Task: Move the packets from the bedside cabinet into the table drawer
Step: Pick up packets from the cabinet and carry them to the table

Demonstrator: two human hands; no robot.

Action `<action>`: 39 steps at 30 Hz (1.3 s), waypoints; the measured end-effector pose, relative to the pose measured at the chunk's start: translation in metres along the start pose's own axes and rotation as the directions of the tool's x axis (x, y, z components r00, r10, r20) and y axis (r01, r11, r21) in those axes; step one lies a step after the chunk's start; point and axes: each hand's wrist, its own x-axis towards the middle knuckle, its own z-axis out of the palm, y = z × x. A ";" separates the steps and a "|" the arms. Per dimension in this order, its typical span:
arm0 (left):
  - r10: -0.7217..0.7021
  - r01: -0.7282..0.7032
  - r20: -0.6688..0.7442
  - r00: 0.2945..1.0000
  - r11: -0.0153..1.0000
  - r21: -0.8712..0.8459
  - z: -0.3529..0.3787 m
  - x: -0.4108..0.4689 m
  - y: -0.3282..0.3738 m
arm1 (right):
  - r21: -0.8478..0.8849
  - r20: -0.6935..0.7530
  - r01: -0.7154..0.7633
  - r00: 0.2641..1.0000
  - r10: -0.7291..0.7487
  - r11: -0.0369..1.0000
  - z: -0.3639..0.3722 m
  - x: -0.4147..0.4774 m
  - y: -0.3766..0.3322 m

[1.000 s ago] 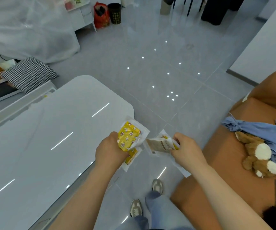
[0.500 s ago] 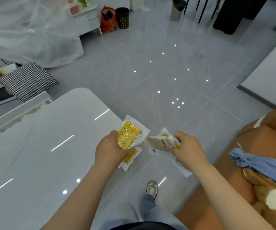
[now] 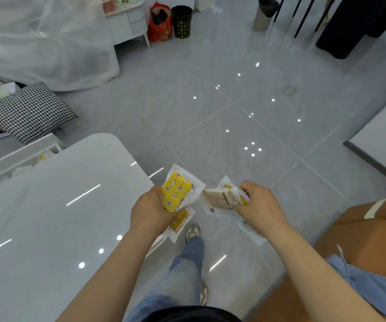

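Observation:
My left hand (image 3: 151, 211) grips yellow patterned packets (image 3: 177, 195) in clear wrappers, held just past the near right edge of the glossy white table (image 3: 48, 217). My right hand (image 3: 260, 205) grips a bunch of packets with beige labels (image 3: 220, 199), a white one hanging below it. Both hands hover above the grey tiled floor, a short gap between them. No drawer front shows in this view. A white bedside cabinet (image 3: 129, 22) stands far back, left of centre.
An orange-brown sofa (image 3: 361, 240) with blue cloth (image 3: 373, 287) lies at right. A houndstooth cushion (image 3: 30, 111) sits on a low bench at left, a plastic-covered bed behind it. A red bag (image 3: 159, 24) and a black bin (image 3: 181, 20) stand by the cabinet. My feet (image 3: 192, 231) are on open floor.
I have stepped forward along the table; the sofa and its plush toy slid out at the lower right. Both hands keep the same grip on their packets.

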 end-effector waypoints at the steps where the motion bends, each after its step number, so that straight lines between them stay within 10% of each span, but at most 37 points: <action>1: -0.008 0.008 0.004 1.000 1.000 -0.007 -0.002 0.013 0.005 | -0.011 0.005 0.006 1.000 -0.006 1.000 -0.004 0.016 -0.003; 24: -0.302 0.285 -0.062 0.951 0.939 -0.193 -0.086 0.274 0.067 | -0.114 0.240 0.249 0.946 -0.217 0.962 -0.062 0.343 -0.114; 39: -0.639 0.543 -0.166 0.751 0.741 -0.395 -0.135 0.384 0.089 | -0.105 0.473 0.546 0.762 -0.442 0.831 -0.074 0.537 -0.214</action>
